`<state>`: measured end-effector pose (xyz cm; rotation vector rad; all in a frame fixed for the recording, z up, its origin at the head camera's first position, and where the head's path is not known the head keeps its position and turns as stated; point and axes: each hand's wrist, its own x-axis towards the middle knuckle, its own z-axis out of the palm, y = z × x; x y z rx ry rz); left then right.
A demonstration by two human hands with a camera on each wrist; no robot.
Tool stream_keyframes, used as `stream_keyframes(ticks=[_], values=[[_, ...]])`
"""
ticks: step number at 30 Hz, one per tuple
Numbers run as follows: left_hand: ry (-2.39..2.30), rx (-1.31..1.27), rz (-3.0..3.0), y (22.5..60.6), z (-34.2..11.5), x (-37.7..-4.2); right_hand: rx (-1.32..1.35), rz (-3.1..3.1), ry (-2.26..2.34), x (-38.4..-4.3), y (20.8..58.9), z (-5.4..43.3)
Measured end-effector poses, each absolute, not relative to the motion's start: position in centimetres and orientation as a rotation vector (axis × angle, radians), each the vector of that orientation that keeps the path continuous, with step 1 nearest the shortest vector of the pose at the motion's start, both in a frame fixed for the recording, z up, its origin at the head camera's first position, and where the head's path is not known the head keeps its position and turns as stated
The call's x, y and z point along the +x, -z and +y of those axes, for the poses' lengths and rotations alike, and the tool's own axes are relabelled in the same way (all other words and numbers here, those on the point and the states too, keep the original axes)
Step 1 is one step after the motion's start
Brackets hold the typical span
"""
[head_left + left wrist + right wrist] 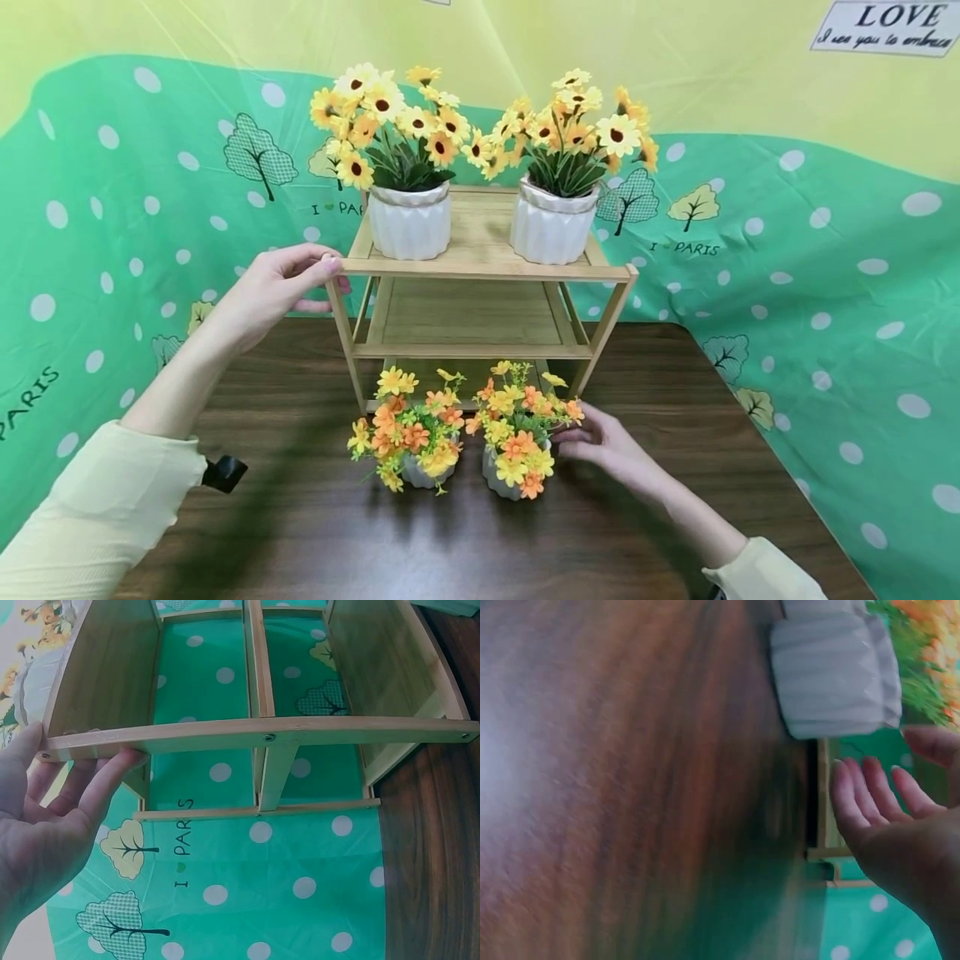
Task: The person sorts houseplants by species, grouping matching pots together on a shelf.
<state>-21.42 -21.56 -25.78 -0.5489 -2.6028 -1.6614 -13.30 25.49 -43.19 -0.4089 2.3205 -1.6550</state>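
Flower pot [517, 447], right of the lower pair: lower centre of the frame, on the table [337, 542]. Right hand [609, 446]: just beside it, fingers loosely spread, holding nothing; contact, I can't tell. Left hand [281, 287]: left of centre, pinching the shelf [480, 269] corner. Step, I judge: reach while steadying; next calls for fingers round the pot.

Left forearm [191, 367]: bare, it slants up and in from the low left side.
Left hand [283, 279]: it sits higher than the other hand and grips.
Left thumb [15, 761]: it presses on one side.
Left fingers [112, 776]: they bend and press on the other side.
Right forearm [693, 514]: it slants up and in from the low right side.
Right hand [611, 447]: it is lower down and looks loose.
Right thumb [930, 742]: it stands apart from the fingers.
Right fingers [847, 796]: they bend a little, side by side.
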Motion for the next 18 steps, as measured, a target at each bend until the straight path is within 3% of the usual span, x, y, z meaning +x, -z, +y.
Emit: stream_keyframes(ticks=[18], values=[[1.69,-0.526,-2.584,25.8,-21.5,-21.4,-0.579,2.417,1.438,-13.2,46.0,22.9]])
